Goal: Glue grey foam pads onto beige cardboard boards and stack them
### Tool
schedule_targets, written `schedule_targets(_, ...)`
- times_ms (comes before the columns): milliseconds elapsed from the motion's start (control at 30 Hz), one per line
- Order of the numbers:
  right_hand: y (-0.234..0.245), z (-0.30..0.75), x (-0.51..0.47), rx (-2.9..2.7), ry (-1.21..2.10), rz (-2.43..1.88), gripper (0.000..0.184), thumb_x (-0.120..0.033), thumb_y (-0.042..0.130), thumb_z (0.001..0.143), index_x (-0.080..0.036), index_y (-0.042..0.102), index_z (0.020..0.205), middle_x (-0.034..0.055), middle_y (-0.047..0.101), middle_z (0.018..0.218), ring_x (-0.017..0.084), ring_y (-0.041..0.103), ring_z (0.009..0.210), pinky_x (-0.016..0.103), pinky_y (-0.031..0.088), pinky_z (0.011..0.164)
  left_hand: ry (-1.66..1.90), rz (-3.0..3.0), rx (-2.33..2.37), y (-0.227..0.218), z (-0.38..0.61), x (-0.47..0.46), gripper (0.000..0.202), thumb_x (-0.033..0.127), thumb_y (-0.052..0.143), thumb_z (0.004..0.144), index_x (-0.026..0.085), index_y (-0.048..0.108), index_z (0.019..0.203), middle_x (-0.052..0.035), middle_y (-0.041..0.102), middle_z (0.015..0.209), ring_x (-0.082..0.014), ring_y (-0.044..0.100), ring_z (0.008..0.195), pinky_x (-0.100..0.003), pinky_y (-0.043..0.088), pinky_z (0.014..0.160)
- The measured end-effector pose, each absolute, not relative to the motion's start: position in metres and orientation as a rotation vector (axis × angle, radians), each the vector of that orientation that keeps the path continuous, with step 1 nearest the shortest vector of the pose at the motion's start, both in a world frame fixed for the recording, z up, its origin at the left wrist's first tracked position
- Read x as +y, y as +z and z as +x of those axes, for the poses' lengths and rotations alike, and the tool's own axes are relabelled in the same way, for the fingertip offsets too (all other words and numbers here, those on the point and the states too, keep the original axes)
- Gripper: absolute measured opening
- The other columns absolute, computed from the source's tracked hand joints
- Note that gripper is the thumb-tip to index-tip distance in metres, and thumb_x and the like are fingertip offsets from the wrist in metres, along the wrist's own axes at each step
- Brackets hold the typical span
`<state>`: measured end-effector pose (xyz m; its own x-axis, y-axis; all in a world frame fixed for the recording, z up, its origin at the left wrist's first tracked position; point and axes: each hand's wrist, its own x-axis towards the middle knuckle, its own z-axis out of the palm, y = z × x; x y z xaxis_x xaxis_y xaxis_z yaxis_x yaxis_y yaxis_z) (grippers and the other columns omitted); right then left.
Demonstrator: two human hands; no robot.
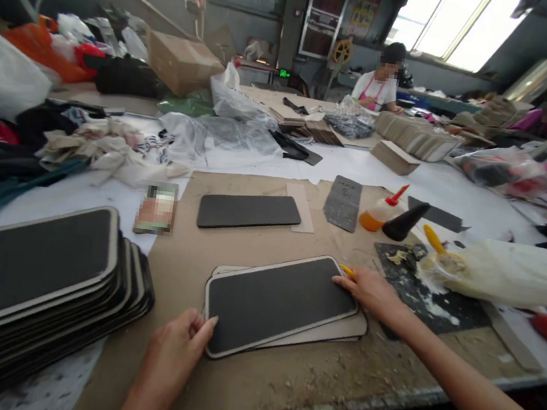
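Note:
A dark flat panel (280,303) with rounded corners and a pale border lies on one or more pale boards (321,336), turned slightly from them. My left hand (176,353) is closed at the panel's near-left corner, thumb on top of the edge. At its right end, the fingers of my right hand (370,290) rest on the panel's corner. A thin yellow piece (348,271) sticks out from that same hand; the rest of it is hidden. Beyond the panel lies a smaller dark piece (250,212), partly over a pale strip (306,209).
A tall stack of bordered panels (28,267) stands at left. To the right are a red-tipped glue bottle (375,215), a black cone (405,222), a glue-smeared board (430,299) and a plastic container (511,273). Cloth scraps (104,149) lie at left; a co-worker (380,81) sits behind.

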<state>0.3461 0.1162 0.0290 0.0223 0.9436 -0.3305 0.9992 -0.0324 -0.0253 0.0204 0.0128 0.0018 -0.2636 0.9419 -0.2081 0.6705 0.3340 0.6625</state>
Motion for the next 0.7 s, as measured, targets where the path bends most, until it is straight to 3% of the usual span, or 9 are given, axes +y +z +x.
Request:
schedule_targets(133, 0.020, 0.353, 0.110, 2.076, -0.265, 2.070, 0.032, -0.039, 0.042, 0.089, -0.015, 0.064, 0.088, 0.0147, 0.069, 0.085, 0.029, 0.064, 0.082, 0.032, 0.042, 0.067, 0.775, 1.365, 2.012, 0.008, 0.022, 0.005, 0.020, 0.039, 0.048, 0.074, 0.022, 0.055, 0.066, -0.0019, 0.063, 0.061, -0.0182, 0.058, 0.057, -0.028, 0.040, 0.058)
schedule_targets(233, 0.017, 0.355, 0.108, 2.099, -0.222, 2.043, 0.029, -0.035, 0.043, 0.088, -0.016, 0.065, 0.089, 0.0140, 0.069, 0.084, 0.029, 0.065, 0.082, 0.033, 0.043, 0.067, 0.839, 1.346, 1.976, 0.008, 0.021, 0.004, 0.027, 0.036, 0.045, 0.077, 0.019, 0.063, 0.088, -0.0087, 0.070, 0.084, -0.0225, 0.064, 0.078, -0.033, 0.045, 0.074)
schedule_targets(333, 0.022, 0.350, 0.106, 2.070, -0.224, 2.031, 0.030, -0.034, 0.041, 0.089, -0.016, 0.065, 0.089, 0.0135, 0.069, 0.085, 0.028, 0.065, 0.083, 0.032, 0.043, 0.068, 0.864, 1.365, 1.945, 0.007, 0.019, 0.006, 0.030, 0.036, 0.045, 0.076, 0.017, 0.065, 0.089, -0.0113, 0.069, 0.092, -0.0242, 0.063, 0.086, -0.035, 0.045, 0.080)
schedule_targets(533, 0.039, 0.332, 0.098, 2.014, -0.363, 2.062, 0.030, -0.032, 0.041, 0.089, -0.016, 0.065, 0.089, 0.0112, 0.069, 0.087, 0.023, 0.064, 0.084, 0.027, 0.040, 0.066, 0.939, 1.277, 1.897, -0.002, 0.003, 0.011, 0.038, 0.049, 0.049, 0.069, 0.017, 0.063, 0.081, -0.0095, 0.069, 0.079, -0.0246, 0.064, 0.075, -0.034, 0.048, 0.069)
schedule_targets(600, 0.041, 0.329, 0.096, 2.031, -0.487, 2.056, 0.029, -0.030, 0.041, 0.089, -0.015, 0.066, 0.084, 0.0083, 0.068, 0.080, 0.021, 0.063, 0.078, 0.025, 0.039, 0.065, 0.967, 1.160, 1.886, -0.005, -0.006, 0.011, 0.041, 0.056, 0.052, 0.063, 0.018, 0.061, 0.076, -0.0055, 0.066, 0.066, -0.0219, 0.062, 0.063, -0.031, 0.047, 0.058)
schedule_targets(700, 0.040, 0.326, 0.094, 2.022, -0.580, 2.067, 0.028, -0.028, 0.042, 0.088, -0.015, 0.065, 0.078, 0.0055, 0.065, 0.072, 0.018, 0.061, 0.071, 0.023, 0.037, 0.061, 0.916, 0.969, 1.830, -0.009, -0.018, 0.010, 0.048, 0.061, 0.056, 0.053, 0.017, 0.058, 0.073, 0.0019, 0.055, 0.046, -0.0140, 0.047, 0.038, -0.025, 0.033, 0.038)
